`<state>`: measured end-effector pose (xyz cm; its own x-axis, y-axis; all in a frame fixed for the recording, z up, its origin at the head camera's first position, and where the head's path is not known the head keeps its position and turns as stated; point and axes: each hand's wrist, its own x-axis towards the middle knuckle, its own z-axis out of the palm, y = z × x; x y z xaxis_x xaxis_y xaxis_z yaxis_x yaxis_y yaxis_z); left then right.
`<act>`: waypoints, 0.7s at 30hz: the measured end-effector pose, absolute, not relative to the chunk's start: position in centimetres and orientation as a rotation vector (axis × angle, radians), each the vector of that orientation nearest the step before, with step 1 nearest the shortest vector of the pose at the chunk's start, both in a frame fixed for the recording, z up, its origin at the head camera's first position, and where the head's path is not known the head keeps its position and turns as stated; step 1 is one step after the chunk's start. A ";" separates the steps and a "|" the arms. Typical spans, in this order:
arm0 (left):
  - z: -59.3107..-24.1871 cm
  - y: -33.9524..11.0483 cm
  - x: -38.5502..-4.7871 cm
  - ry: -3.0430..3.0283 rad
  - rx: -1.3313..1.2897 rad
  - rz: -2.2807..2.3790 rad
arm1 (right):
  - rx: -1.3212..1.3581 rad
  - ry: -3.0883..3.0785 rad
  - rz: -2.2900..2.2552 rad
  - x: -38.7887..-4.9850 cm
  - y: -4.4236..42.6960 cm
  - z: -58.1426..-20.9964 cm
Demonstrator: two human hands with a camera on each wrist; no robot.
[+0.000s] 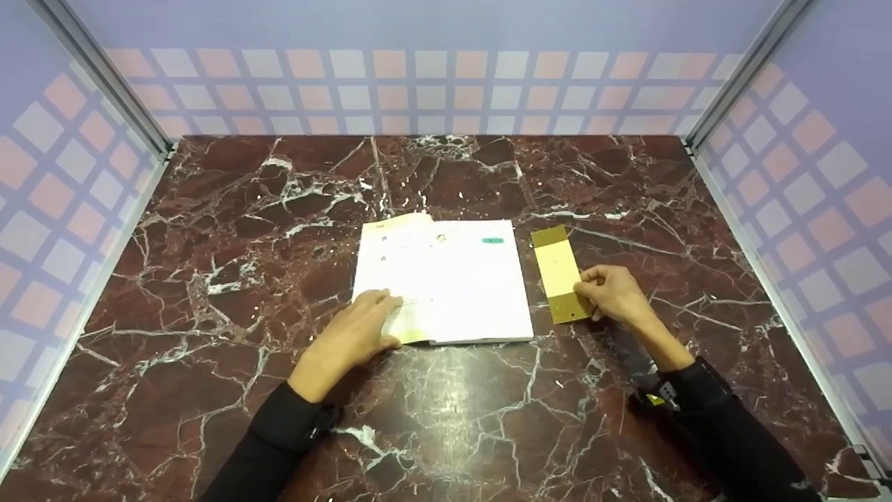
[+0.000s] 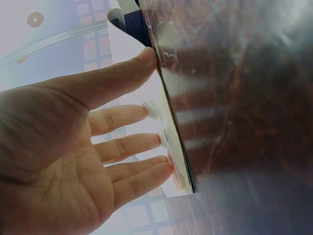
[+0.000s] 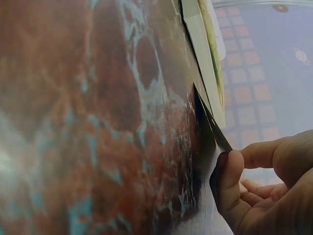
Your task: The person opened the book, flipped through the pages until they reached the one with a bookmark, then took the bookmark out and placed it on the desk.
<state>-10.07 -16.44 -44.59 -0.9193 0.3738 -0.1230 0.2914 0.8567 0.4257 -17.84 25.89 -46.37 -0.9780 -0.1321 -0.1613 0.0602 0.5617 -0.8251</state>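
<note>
An open book (image 1: 481, 293) with white pages lies flat near the middle of the table. My left hand (image 1: 354, 328) rests on the lower part of its left page, fingers spread; in the left wrist view the thumb of that hand (image 2: 73, 142) lies at the book's near edge. To the right of the book is a yellow bookmark-like card (image 1: 557, 268) with darker olive ends and a small hole near its lower end. My right hand (image 1: 617, 296) pinches its right edge between thumb and forefinger. The right wrist view shows the card (image 3: 215, 127) tilted, its held edge raised off the table.
The table (image 1: 209, 390) has a dark red marble pattern with white veins. Panels with pink and white squares (image 1: 432, 84) stand along the back and both sides. A small yellow-green patch (image 1: 655, 399) shows beside the right cuff.
</note>
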 end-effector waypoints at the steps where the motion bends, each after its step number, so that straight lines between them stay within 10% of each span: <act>1: -44.6 -16.5 -10.1 2.835 0.516 0.601 | -0.053 2.604 -1.367 -17.8 25.8 -46.4; 21: -44.7 -16.4 -10.0 2.822 0.489 0.620 | -0.105 2.859 -1.060 -17.7 24.9 -46.7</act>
